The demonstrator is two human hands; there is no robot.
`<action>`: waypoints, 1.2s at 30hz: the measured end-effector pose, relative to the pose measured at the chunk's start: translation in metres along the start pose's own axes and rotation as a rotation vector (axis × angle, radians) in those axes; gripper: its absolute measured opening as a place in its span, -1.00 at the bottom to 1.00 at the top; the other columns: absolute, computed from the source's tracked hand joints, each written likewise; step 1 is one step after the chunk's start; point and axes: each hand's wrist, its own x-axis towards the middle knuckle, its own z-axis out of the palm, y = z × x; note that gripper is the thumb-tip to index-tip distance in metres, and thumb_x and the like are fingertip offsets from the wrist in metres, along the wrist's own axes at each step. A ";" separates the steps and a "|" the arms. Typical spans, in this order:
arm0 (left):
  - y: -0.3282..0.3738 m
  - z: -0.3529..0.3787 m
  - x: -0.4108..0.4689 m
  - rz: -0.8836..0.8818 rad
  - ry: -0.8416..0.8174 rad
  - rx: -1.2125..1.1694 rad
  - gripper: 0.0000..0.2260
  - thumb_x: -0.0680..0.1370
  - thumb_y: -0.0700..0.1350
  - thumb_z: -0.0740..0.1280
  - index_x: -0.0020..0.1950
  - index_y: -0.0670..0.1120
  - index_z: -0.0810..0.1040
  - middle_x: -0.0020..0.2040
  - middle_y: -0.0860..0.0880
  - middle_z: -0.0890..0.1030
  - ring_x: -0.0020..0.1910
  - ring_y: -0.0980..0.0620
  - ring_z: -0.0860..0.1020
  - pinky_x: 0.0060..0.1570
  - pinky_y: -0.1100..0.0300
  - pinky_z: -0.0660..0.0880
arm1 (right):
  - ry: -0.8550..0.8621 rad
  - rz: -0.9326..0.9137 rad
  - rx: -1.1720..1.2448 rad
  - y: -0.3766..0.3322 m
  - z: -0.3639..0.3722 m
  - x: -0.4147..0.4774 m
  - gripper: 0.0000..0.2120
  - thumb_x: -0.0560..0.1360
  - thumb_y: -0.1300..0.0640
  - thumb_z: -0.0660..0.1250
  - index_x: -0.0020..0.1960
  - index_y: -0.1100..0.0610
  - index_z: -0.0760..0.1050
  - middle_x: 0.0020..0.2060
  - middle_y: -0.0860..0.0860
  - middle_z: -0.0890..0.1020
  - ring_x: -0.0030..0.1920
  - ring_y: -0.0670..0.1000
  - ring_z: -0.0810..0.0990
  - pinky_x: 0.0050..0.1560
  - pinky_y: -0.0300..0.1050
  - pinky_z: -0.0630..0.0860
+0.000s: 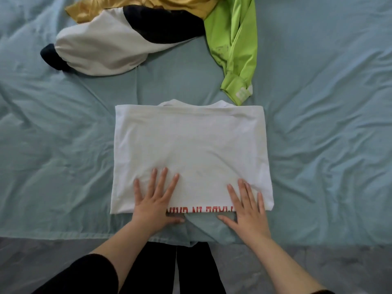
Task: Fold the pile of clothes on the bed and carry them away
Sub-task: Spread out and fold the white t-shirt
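A white T-shirt (191, 145) lies folded into a rectangle on the bed, red lettering showing along its near edge. My left hand (156, 200) presses flat on its near left part, fingers spread and straight. My right hand (247, 205) presses flat on the near right part, thumb on the sheet. Beyond it lie unfolded clothes: a white and black garment (110, 47), a lime green shirt (235, 47) and a mustard yellow garment (135, 7) at the top edge.
The bed is covered with a wrinkled pale blue-green sheet (328, 134). Its near edge (63, 234) runs across the bottom, with grey floor (42, 262) below. My dark-trousered legs (180, 270) stand against the bed.
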 end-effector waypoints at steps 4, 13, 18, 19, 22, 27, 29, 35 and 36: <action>0.046 -0.027 0.009 0.085 0.004 -0.116 0.08 0.22 0.62 0.03 0.41 0.19 -0.57 0.42 0.01 -0.59 0.43 -0.07 -0.54 0.30 -0.23 -0.52 | 0.169 0.214 0.206 0.005 -0.022 -0.013 -0.35 0.43 -0.22 0.34 0.42 0.08 0.38 0.40 0.07 0.42 0.39 0.08 0.35 0.33 0.04 0.28; 0.199 -0.105 0.115 0.052 0.194 -0.925 -0.47 0.55 -0.09 0.34 0.48 -0.07 0.25 0.36 -0.05 0.33 0.29 -0.02 0.43 0.34 0.05 0.37 | 0.261 1.271 1.515 0.038 -0.023 -0.002 -0.84 0.44 0.12 0.47 -0.14 0.20 0.55 -0.31 0.06 0.62 -0.32 -0.01 0.56 -0.28 -0.14 0.56; 0.229 -0.125 0.168 -0.182 0.310 -0.849 -0.30 0.45 0.07 0.44 0.45 -0.16 0.21 0.33 -0.16 0.32 0.32 -0.14 0.33 0.33 0.09 0.26 | 0.056 1.254 1.756 0.039 -0.021 0.006 -0.81 0.39 0.13 0.51 -0.12 0.22 0.57 -0.24 0.05 0.70 -0.27 -0.03 0.67 -0.31 -0.15 0.56; 0.235 -0.127 0.175 -0.244 0.299 -0.762 -0.21 0.40 0.16 0.46 0.44 -0.18 0.19 0.33 -0.18 0.33 0.32 -0.15 0.32 0.31 0.08 0.24 | 0.051 1.247 1.792 0.037 -0.021 0.007 -0.81 0.39 0.14 0.51 -0.09 0.22 0.58 -0.21 0.07 0.71 -0.24 -0.02 0.68 -0.28 -0.13 0.57; 0.255 -0.132 0.190 -0.407 0.221 -0.539 -0.03 0.29 0.31 0.47 0.43 -0.23 0.12 0.34 -0.20 0.31 0.32 -0.16 0.30 0.29 0.07 0.24 | 0.064 1.245 1.833 0.038 -0.023 0.006 -0.83 0.41 0.16 0.49 -0.08 0.23 0.59 -0.16 0.12 0.71 -0.17 0.05 0.68 -0.18 -0.07 0.59; 0.252 -0.138 0.198 -0.452 0.206 -0.569 -0.27 0.42 0.14 0.43 0.37 -0.22 0.17 0.33 -0.22 0.31 0.29 -0.18 0.34 0.26 0.04 0.29 | 0.102 1.289 1.857 0.038 -0.026 0.009 -0.85 0.41 0.19 0.49 -0.15 0.25 0.57 -0.25 0.10 0.69 -0.30 -0.03 0.67 -0.37 -0.22 0.56; 0.244 -0.139 0.194 -0.359 0.214 -0.579 -0.43 0.49 -0.02 0.38 0.35 -0.21 0.19 0.31 -0.21 0.31 0.28 -0.20 0.34 0.25 0.03 0.30 | 0.115 1.292 1.864 0.037 -0.026 0.009 -0.86 0.41 0.19 0.49 -0.16 0.23 0.57 -0.27 0.07 0.70 -0.32 -0.05 0.67 -0.39 -0.24 0.55; 0.227 -0.144 0.181 -0.218 0.182 -0.664 -0.57 0.51 -0.27 0.28 0.33 -0.20 0.22 0.29 -0.20 0.33 0.25 -0.19 0.41 0.21 0.06 0.39 | 0.173 1.201 1.728 0.025 -0.036 0.004 -0.93 0.43 0.19 0.45 -0.13 0.14 0.58 -0.28 0.00 0.70 -0.26 -0.03 0.67 -0.31 -0.21 0.55; 0.218 -0.147 0.178 -0.184 0.165 -0.775 -0.58 0.50 -0.27 0.29 0.32 -0.17 0.26 0.26 -0.17 0.38 0.20 -0.15 0.45 0.14 0.10 0.41 | 0.214 1.158 1.598 0.019 -0.040 0.001 -0.94 0.43 0.19 0.44 -0.16 0.11 0.56 -0.31 0.00 0.67 -0.28 -0.02 0.62 -0.31 -0.23 0.51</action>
